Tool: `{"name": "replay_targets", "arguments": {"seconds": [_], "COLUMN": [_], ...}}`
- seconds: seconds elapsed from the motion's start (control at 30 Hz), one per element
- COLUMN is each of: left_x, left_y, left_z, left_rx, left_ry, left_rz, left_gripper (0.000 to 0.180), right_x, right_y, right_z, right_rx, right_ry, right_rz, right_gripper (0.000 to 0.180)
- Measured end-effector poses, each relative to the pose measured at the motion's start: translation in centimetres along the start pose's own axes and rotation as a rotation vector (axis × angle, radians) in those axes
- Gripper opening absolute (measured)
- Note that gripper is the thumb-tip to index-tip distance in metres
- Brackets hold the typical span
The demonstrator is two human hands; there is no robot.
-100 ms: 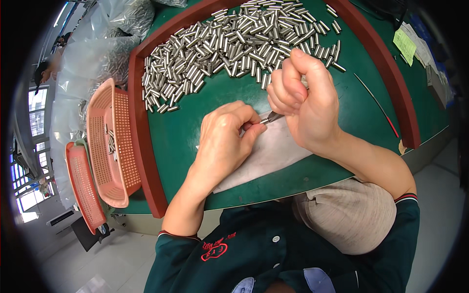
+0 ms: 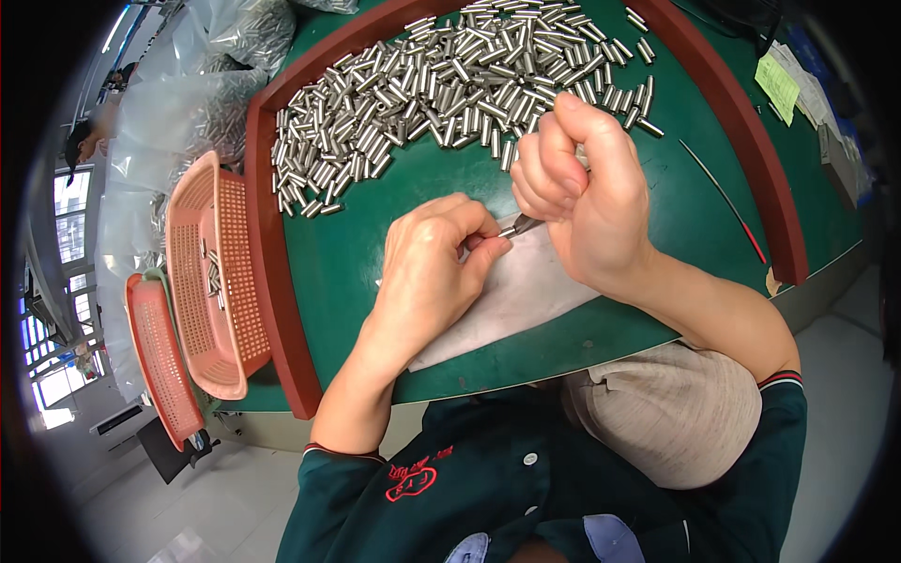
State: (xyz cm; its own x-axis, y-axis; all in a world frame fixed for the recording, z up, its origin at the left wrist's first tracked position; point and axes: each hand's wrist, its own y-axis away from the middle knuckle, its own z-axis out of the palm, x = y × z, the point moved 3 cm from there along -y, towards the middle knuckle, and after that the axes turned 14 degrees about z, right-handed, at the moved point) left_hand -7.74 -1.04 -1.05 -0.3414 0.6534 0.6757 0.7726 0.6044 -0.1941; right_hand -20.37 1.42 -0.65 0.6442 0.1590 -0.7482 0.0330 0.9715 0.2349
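My left hand point(image 2: 434, 258) pinches a small shiny metal cylinder point(image 2: 508, 233) between thumb and forefinger. Its end sticks out toward my other hand. My right hand point(image 2: 591, 188) is closed in a fist around a tool with a dark grey, tapered end point(image 2: 526, 223); the fist hides the rest. That end meets the cylinder's tip, or nearly so. Under both hands lies a whitish cloth point(image 2: 511, 300) on the green tabletop point(image 2: 338, 281). Beyond them spreads a large heap of similar metal cylinders point(image 2: 441, 89).
A dark red raised frame point(image 2: 272, 281) borders the work area. A thin red-handled tool point(image 2: 723, 202) lies at right. Outside the frame at left are a pink basket point(image 2: 239, 319) with several cylinders, another pink basket point(image 2: 161, 357), and clear bags point(image 2: 141, 122) of metal parts.
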Motion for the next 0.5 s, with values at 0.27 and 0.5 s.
{"name": "replay_targets", "arguments": {"seconds": [0.27,0.5], "left_x": [0.07,-0.11], "left_y": [-0.16,-0.11], "left_z": [-0.04,0.03], "left_rx": [0.009,0.011], "left_ry": [0.023,0.030], "left_rz": [-0.014,-0.014], "left_gripper": [0.012,0.011], "right_x": [-0.34,-0.24], "right_y": [0.15,0.19], "right_z": [0.29,0.54], "right_rx": [0.006,0.020], "right_ry": [0.046,0.073], "right_rz": [-0.020,-0.059], "right_gripper": [0.041,0.041]}}
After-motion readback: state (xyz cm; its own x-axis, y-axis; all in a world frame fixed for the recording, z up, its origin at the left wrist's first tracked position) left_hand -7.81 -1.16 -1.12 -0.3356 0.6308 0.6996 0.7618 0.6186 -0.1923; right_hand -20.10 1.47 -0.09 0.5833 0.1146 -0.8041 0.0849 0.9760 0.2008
